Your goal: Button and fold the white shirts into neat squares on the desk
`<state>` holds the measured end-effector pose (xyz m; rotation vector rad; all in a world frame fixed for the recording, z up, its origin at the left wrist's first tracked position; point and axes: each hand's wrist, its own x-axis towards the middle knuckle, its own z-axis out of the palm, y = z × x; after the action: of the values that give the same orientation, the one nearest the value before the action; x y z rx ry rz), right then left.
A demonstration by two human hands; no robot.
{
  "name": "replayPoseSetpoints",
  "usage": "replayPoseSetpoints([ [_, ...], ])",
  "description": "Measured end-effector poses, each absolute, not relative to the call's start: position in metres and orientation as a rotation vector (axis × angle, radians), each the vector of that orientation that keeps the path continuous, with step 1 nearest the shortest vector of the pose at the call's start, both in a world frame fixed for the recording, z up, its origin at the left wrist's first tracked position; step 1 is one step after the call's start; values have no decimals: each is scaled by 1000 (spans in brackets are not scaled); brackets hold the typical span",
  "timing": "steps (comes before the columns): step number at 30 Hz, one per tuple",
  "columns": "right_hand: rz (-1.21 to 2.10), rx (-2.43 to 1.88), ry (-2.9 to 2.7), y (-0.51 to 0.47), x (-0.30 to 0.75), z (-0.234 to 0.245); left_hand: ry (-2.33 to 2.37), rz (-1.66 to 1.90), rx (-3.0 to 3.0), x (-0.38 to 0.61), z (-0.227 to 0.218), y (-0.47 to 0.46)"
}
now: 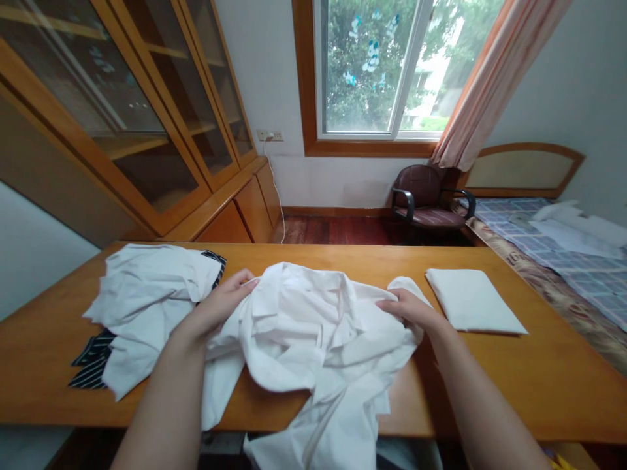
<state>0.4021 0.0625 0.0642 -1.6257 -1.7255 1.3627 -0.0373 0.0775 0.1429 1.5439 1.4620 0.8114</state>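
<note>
A white collared shirt (304, 352) lies spread and rumpled over the middle of the table, its lower part hanging over the near edge. My left hand (228, 297) grips its left shoulder, the thumb resting on the cloth. On the other side, my right hand (406, 305) pinches the right shoulder, with some fabric bunched behind the fingers. The collar faces me between both hands. To the left is a loose heap of white clothes (151, 300), with black striped cloth (95, 359) showing beneath it. A neatly folded white garment (473, 300) lies flat to the right.
The wooden table (553, 385) spans the view. Behind it stand a glass-door cabinet (191, 196) at left, a maroon armchair (426, 196) and a bed (563, 235) at right. A white cable (277, 189) hangs from a wall socket.
</note>
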Motion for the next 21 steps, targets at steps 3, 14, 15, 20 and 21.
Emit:
replayPoseSetpoints([
  [3,918,-1679,-1585,78,407,76,1573,912,1578,-29,138,115],
  [14,414,-1294,-2013,65,349,74,1663,1663,2281,40,83,147],
  [15,581,-1254,-2115,57,343,71,1656,1670,2293,40,79,141],
  [20,916,-1156,-2383,26,336,46,1565,1487,2271,23,61,107],
  [21,898,-1185,-2411,24,339,40,1539,1418,2266,19,58,100],
])
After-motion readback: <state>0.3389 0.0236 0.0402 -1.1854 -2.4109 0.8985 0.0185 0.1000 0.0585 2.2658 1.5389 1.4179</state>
